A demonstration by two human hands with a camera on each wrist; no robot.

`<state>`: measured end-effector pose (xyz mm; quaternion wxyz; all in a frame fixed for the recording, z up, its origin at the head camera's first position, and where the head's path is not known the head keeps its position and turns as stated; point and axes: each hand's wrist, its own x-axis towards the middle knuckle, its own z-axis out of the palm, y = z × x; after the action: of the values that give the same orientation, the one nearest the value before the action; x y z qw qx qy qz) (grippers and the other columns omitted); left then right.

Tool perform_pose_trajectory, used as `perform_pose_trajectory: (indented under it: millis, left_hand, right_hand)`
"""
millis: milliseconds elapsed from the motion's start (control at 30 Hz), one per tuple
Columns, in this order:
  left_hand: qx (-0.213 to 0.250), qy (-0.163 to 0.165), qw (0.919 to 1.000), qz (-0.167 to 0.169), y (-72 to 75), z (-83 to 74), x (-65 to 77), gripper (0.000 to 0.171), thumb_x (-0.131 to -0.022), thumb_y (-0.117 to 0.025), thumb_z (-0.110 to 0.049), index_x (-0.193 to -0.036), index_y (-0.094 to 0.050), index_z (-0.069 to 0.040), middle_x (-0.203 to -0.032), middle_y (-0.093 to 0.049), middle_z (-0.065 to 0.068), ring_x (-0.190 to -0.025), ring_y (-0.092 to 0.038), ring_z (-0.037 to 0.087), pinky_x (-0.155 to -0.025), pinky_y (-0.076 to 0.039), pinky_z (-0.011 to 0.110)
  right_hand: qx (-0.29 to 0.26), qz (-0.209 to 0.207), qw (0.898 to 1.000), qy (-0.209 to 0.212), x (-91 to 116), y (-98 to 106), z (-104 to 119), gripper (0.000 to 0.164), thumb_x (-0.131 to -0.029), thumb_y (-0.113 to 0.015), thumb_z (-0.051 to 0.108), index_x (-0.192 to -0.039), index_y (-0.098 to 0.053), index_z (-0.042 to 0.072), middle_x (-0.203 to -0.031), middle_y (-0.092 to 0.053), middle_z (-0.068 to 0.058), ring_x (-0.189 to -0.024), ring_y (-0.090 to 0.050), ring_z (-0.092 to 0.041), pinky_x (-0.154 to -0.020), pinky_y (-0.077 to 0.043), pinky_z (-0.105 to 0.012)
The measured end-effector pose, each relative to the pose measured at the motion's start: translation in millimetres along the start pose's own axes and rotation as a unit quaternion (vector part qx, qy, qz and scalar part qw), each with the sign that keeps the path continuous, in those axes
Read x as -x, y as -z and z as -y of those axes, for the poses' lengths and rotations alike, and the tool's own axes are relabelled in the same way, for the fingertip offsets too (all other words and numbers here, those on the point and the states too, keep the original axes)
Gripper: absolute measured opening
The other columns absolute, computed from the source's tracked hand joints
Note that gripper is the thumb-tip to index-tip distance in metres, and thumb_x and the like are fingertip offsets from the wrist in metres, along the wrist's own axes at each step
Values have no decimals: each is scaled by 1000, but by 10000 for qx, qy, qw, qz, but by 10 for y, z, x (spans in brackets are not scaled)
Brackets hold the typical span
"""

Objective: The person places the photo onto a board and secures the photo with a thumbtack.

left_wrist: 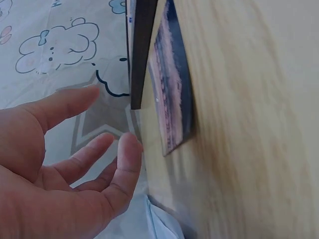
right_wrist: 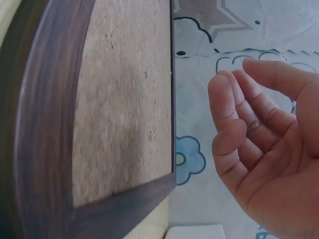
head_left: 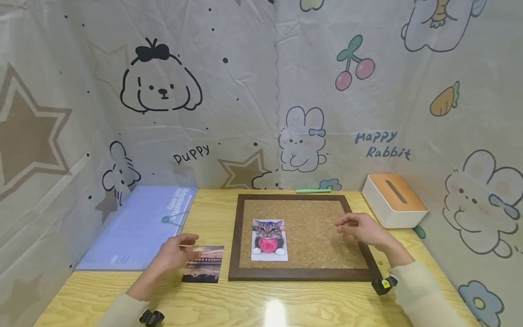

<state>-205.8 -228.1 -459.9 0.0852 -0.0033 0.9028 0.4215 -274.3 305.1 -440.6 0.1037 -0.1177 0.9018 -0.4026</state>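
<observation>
A cork board in a dark brown wooden frame lies on the table. On its left part is a photo of a cat with a pink fruit, with a small blue spot at its top edge. Left of the board lies a sunset photo. My left hand hovers over that photo's left side, fingers relaxed and apart, holding nothing in the left wrist view. Above the board's right side is my right hand. Its fingers are loosely bent, with nothing between them.
A pale blue document folder lies at the left. Behind the board is a thin green stick-like item. At the back right stands a white tissue box with a wood-coloured lid. A patterned curtain encloses the table.
</observation>
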Motion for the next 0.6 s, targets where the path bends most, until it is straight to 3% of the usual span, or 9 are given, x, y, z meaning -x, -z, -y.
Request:
perform_pose_trajectory:
  millis: [133,300,467,600]
  left_hand:
    - [-139,87,9999,4,7,54,11,56,-88,-75,-18,-138,-55,-2,-137,-58,24,-120,-58,42,-87,-58,45]
    - [-272,91,9996,2,5,102,5,59,-85,-78,-15,-137,-56,-1,-131,-62,23,-113,-61,34,-85,-56,43]
    - [-363,96,9992,140,1,127,10,64,-81,-81,-12,-138,-55,0,-130,-62,23,-110,-59,33,-87,-54,45]
    - [-363,52,9989,296,-10,124,16,67,-80,-82,-11,-139,-53,1,-137,-55,31,-122,-54,48,-100,-49,57]
  right_hand:
    - [-180,17,9998,-88,45,53,-46,35,-98,-64,25,-121,-64,-1,-115,-70,-21,-89,-68,-29,-61,-53,-31]
    - [-317,38,9995,-67,103,99,-86,36,-98,-64,25,-121,-63,-2,-137,-59,-24,-87,-66,-28,-59,-51,-30]
    - [-213,-52,9996,-199,144,121,-106,38,-97,-65,29,-121,-64,1,-120,-70,-19,-88,-66,-26,-62,-54,-33]
    - [-95,-97,9994,-315,171,136,-130,36,-98,-64,30,-121,-64,2,-110,-72,-16,-89,-66,-24,-65,-55,-34]
